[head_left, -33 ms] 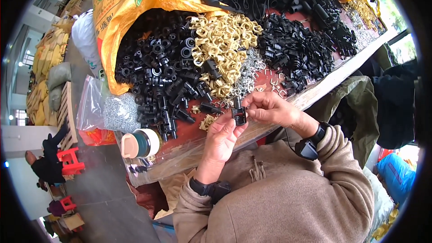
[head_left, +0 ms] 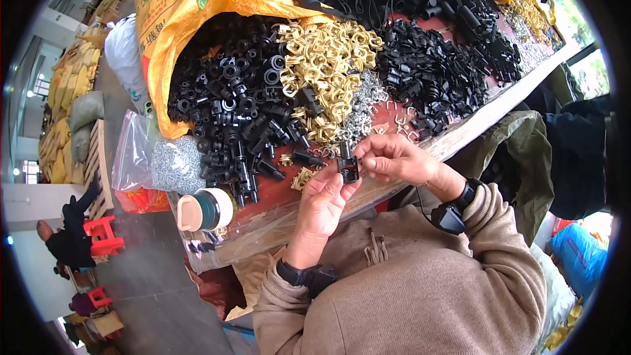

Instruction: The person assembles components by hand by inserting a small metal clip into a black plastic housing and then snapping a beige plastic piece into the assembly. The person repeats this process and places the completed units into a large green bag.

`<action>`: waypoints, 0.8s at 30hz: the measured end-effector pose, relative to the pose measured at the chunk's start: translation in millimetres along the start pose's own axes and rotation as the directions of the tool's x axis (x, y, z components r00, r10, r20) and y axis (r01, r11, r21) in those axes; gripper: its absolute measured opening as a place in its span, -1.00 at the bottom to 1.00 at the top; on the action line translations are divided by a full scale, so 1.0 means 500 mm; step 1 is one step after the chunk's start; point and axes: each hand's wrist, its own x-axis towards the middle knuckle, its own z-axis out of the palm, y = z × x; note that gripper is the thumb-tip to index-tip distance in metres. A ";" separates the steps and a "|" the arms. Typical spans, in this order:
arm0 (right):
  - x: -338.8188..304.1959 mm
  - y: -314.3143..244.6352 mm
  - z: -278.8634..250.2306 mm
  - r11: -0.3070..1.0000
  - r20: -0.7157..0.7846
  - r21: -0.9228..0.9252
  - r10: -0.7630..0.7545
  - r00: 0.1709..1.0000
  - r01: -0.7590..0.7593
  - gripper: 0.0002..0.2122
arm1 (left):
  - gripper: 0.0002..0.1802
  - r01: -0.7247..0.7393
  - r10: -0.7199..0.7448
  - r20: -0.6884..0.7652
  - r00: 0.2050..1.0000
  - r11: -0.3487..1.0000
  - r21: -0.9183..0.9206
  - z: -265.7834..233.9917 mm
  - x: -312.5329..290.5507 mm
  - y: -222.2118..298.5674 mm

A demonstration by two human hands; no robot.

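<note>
My left hand (head_left: 322, 207) is closed on a black plastic fitting (head_left: 349, 171) with a square open frame and a short tube pointing away from me, held over the table's near edge. Close to the fitting's right side, the thumb and fingertips of my right hand (head_left: 401, 161) are pinched together. Whatever sits in that pinch is too small to make out. Just beyond the hands lie a heap of cream plastic clips (head_left: 332, 72), a strip of small silvery metal pieces (head_left: 363, 102) and a pile of black tubular fittings (head_left: 240, 105).
Small black parts (head_left: 434, 69) are heaped to the right on the red tabletop (head_left: 276, 200). An orange woven sack (head_left: 161, 46) spills fittings at the left. A lidded cup (head_left: 205, 210) and a clear bag of metal pieces (head_left: 176, 163) stand near the left corner. Red stools (head_left: 104, 235) are beyond.
</note>
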 end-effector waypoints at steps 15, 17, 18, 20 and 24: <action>-0.031 0.008 0.028 0.792 -0.173 -0.557 -0.406 0.897 0.250 -0.89 | -0.68 0.134 -0.135 -0.059 0.989 0.991 -0.017 0.025 -0.016 0.005; -0.032 0.005 0.038 0.733 -0.144 -0.624 -0.450 0.881 0.272 -0.90 | -0.69 0.148 -0.147 -0.097 0.984 0.989 0.010 0.035 -0.019 0.005; -0.032 0.005 0.043 0.666 -0.108 -0.685 -0.493 0.863 0.294 -0.91 | -0.69 0.156 -0.152 -0.116 0.982 0.988 0.024 0.037 -0.020 0.003; -0.036 0.007 0.048 0.595 -0.070 -0.741 -0.530 0.845 0.311 -0.92 | -0.69 0.168 -0.164 -0.112 0.980 0.985 0.025 0.036 -0.022 0.001; -0.043 0.015 0.050 0.552 -0.050 -0.770 -0.554 0.831 0.322 -0.93 | -0.69 0.204 -0.202 -0.086 0.976 0.979 0.013 0.035 -0.026 0.001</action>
